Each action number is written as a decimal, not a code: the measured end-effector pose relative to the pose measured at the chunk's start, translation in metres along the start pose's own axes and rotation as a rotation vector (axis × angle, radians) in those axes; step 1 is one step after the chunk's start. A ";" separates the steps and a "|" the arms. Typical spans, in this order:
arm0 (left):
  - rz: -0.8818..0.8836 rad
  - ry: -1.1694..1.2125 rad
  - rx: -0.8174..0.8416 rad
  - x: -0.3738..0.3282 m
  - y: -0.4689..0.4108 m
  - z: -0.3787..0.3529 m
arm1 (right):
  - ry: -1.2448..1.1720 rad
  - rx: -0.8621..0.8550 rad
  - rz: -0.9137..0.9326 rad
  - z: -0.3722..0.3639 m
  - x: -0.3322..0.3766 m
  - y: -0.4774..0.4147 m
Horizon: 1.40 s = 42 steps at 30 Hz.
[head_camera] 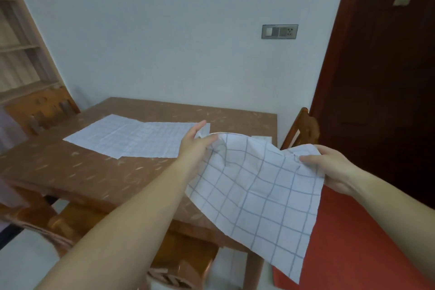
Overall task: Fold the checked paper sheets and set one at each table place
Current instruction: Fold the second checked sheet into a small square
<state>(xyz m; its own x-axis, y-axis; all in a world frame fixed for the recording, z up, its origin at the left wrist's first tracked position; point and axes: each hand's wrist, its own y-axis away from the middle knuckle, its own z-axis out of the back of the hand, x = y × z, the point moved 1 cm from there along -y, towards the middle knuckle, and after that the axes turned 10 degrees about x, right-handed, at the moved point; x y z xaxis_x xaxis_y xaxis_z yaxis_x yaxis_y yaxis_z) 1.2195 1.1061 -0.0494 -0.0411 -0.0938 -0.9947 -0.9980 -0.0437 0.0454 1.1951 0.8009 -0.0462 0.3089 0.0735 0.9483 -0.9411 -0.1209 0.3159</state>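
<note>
I hold one white checked paper sheet (256,193) up in the air over the table's near right corner. My left hand (196,142) pinches its upper left corner between thumb and fingers. My right hand (329,167) grips its upper right edge. The sheet hangs down, creased and unfolded, towards me. More checked sheets (131,138) lie flat and overlapping on the brown table (70,172), left of my left hand. A small piece of white paper (261,137) shows at the table's right edge, mostly hidden behind the held sheet.
A wooden chair (303,128) stands at the table's right side, another (44,107) at the far left, and a wooden seat (179,259) sits under the near edge. A red surface (353,254) lies at lower right. A dark door (381,66) is at right.
</note>
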 end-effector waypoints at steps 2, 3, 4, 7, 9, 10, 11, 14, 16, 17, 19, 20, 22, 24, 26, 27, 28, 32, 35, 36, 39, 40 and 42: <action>-0.038 -0.076 0.017 -0.011 0.000 0.001 | -0.011 -0.058 0.030 0.003 -0.005 -0.004; -0.052 -0.102 0.026 -0.017 0.001 0.001 | -0.042 -0.098 0.040 0.006 -0.007 -0.008; -0.070 -0.118 0.022 -0.022 0.001 0.001 | -0.098 -0.136 0.040 0.006 -0.009 -0.011; -0.130 -0.134 -0.012 -0.035 0.002 -0.002 | -0.160 -0.178 0.045 0.008 -0.020 -0.011; -0.158 -0.153 -0.046 -0.041 0.002 -0.003 | -0.252 -0.185 0.034 0.010 -0.026 -0.013; -0.162 -0.152 -0.063 -0.044 0.003 -0.003 | -0.327 -0.178 0.012 0.011 -0.028 -0.013; -0.165 -0.147 -0.076 -0.046 0.004 -0.004 | -0.399 -0.171 0.005 0.012 -0.031 -0.014; -0.172 -0.152 -0.093 -0.048 0.004 -0.005 | -0.528 -0.193 -0.001 0.013 -0.039 -0.014; -0.178 -0.173 -0.097 -0.048 0.005 -0.008 | -0.492 -0.204 -0.015 0.016 -0.046 -0.016; -0.183 -0.198 -0.092 -0.049 0.007 -0.011 | -0.411 -0.223 -0.034 0.016 -0.051 -0.016; -0.215 -0.292 -0.057 -0.051 0.007 -0.018 | -0.041 -0.269 -0.082 0.014 -0.058 -0.017; -0.236 -0.354 -0.032 -0.052 0.007 -0.024 | 0.201 -0.274 -0.090 0.011 -0.060 -0.016; -0.274 -0.487 0.011 -0.052 0.009 -0.038 | 0.529 -0.249 -0.012 0.000 -0.055 -0.016; -0.300 -0.612 0.053 -0.051 0.011 -0.053 | 0.585 -0.167 0.148 -0.021 -0.040 -0.013; -0.314 -0.694 0.101 -0.049 0.014 -0.066 | 0.543 -0.031 0.277 -0.046 -0.021 -0.009; -0.323 -0.724 0.122 -0.050 0.016 -0.071 | 0.551 0.015 0.328 -0.057 -0.012 -0.007; -0.332 -0.746 0.135 -0.050 0.018 -0.075 | 0.590 0.027 0.369 -0.066 -0.004 -0.006; -0.381 -0.819 0.122 -0.056 0.024 -0.077 | 0.741 -0.074 0.536 -0.081 0.012 -0.007; -0.337 -0.817 0.125 -0.061 0.024 -0.070 | 0.778 -0.043 0.537 -0.078 0.010 -0.009; -0.322 -0.764 0.155 -0.062 0.024 -0.068 | 0.787 -0.026 0.536 -0.077 0.008 -0.009; -0.319 -0.618 0.199 -0.064 0.022 -0.062 | 0.806 -0.023 0.533 -0.073 0.007 -0.007; -0.321 -0.589 0.203 -0.064 0.023 -0.062 | 0.810 -0.031 0.535 -0.073 0.007 -0.007; -0.331 -0.552 0.222 -0.064 0.023 -0.061 | 0.817 -0.031 0.543 -0.074 0.010 -0.005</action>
<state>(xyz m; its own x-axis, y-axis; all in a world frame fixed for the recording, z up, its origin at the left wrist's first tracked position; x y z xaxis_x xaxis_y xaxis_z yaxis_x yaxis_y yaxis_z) 1.2020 1.0501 0.0211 0.3091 0.4134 -0.8565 -0.9458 0.2282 -0.2311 1.1928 0.8758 -0.0404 -0.3465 0.6795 0.6467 -0.9338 -0.3156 -0.1687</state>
